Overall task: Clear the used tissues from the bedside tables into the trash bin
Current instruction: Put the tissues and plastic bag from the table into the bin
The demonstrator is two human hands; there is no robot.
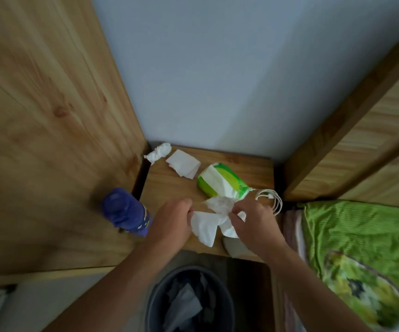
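Note:
On the small wooden bedside table [167,185], my left hand [172,221] and my right hand [253,221] both grip a bunch of white used tissues [208,226] near the front edge. At the table's back left corner lies a crumpled tissue [158,152]. A flat folded tissue [183,163] rests just right of it. Below the table's front edge stands a dark round trash bin [188,300] with tissues inside it.
A green and white tissue pack [222,182] lies mid-table, a coiled white cable [271,200] at its right. A purple bottle [127,212] stands to the left. Wooden panels flank the table. A green bed cover [361,248] fills the right. Something pale [234,246] sits under my right wrist.

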